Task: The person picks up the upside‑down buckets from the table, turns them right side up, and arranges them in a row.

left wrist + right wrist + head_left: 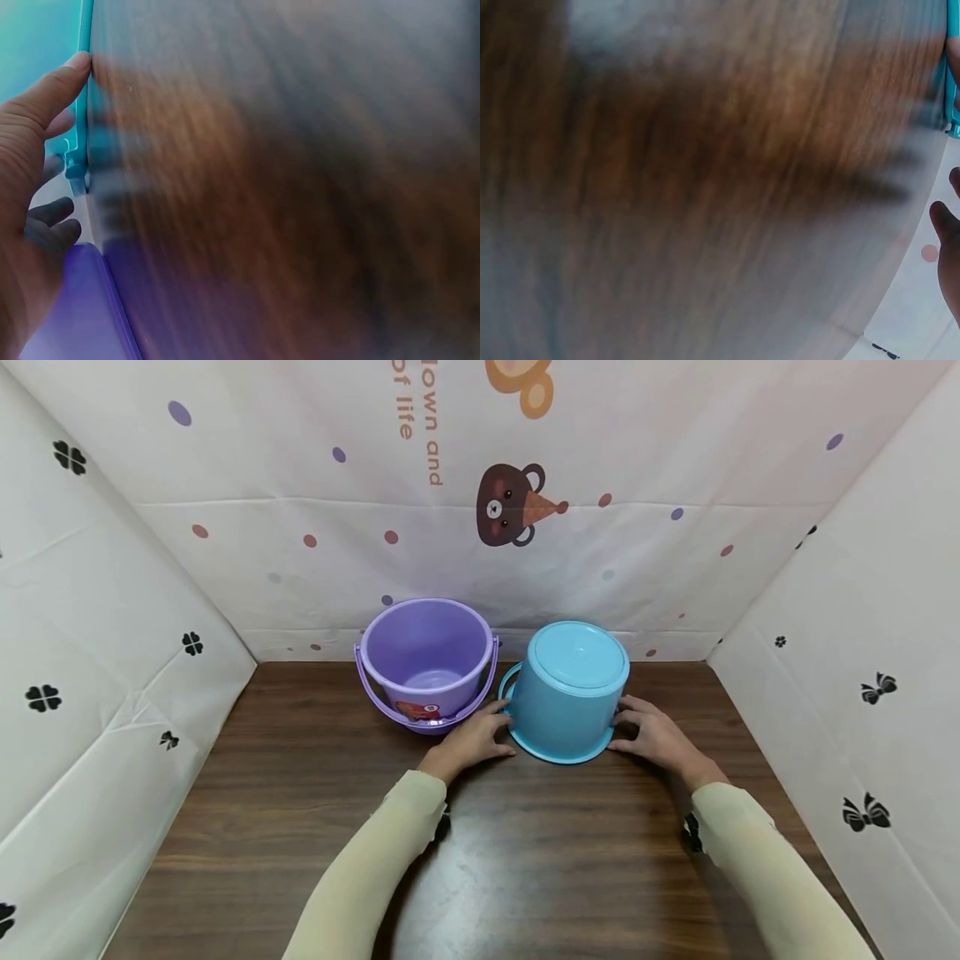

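Note:
A light blue bucket (562, 710) stands upside down on the table, its base facing up and its rim on the wood. My left hand (474, 739) is at its left side beside the handle; in the left wrist view the thumb (49, 94) reaches the rim, the other fingers spread loosely behind. On the opposite side, my right hand (654, 733) has its fingertips right at the bucket's wall and rim. Only part of that hand (951, 262) shows in the right wrist view. Left of the blue bucket sits an upright purple bucket (427, 652), handle down in front, close to my left fingers.
The dark wooden table (300, 827) runs forward to a white printed back sheet (262, 568), close behind both buckets. White side sheets (97, 693) with black clover and bow prints bound the table at left and right.

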`<act>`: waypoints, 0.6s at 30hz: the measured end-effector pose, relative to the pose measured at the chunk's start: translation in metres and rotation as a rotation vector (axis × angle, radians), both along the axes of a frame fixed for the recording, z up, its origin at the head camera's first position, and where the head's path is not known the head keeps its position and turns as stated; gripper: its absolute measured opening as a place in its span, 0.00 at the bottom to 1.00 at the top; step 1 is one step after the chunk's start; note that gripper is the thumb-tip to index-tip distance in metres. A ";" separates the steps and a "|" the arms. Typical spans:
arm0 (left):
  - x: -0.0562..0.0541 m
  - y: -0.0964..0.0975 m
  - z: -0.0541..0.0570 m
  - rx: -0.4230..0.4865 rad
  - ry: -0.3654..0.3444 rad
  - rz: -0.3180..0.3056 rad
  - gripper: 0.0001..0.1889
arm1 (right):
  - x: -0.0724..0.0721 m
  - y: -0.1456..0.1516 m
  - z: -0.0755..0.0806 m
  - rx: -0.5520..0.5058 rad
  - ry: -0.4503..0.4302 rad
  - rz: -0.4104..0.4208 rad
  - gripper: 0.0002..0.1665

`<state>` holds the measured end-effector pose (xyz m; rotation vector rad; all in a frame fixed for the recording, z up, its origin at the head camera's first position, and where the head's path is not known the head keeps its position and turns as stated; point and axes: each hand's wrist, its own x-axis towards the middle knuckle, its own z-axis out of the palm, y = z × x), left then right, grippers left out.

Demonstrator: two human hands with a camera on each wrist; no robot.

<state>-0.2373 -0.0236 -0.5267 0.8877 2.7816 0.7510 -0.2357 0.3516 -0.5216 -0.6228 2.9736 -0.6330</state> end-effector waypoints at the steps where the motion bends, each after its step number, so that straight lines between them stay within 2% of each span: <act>1: -0.001 0.001 0.000 -0.001 -0.001 -0.002 0.24 | -0.001 0.000 0.000 0.001 -0.005 -0.002 0.26; 5: -0.003 0.002 -0.001 0.022 -0.024 0.001 0.21 | -0.001 0.000 0.000 0.011 -0.035 -0.004 0.25; 12: -0.004 0.002 -0.003 0.127 -0.060 0.018 0.18 | -0.001 -0.002 0.000 0.001 -0.068 0.023 0.23; 18: -0.006 0.004 -0.005 0.142 -0.070 0.024 0.18 | 0.000 -0.004 0.001 -0.010 -0.071 0.031 0.21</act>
